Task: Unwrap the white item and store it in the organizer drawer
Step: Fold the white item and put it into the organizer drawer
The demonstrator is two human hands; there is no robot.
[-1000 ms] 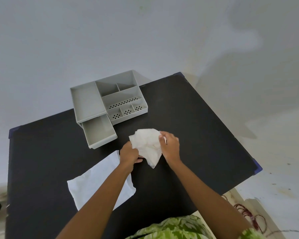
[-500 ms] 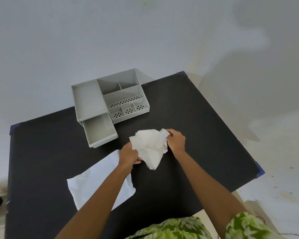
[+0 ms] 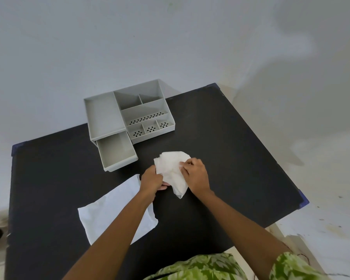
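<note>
A crumpled white paper wrapping (image 3: 171,168) lies on the black table (image 3: 230,158) between both hands. My left hand (image 3: 151,179) grips its lower left edge. My right hand (image 3: 196,175) pinches its upper right part with fingers closed on the paper. What the wrapping holds is hidden. The grey organizer (image 3: 129,112) stands at the table's far side, and its drawer (image 3: 117,151) is pulled out toward me, with nothing visible inside.
A flat white sheet (image 3: 109,215) lies on the table under my left forearm. The organizer's top has several small compartments, some with perforated floors. The table's right edge and blue corner caps (image 3: 303,201) sit close to a pale floor.
My right hand has moved back left over the wrapping, after having pulled a flap out to the right. My left hand has kept its grip.
</note>
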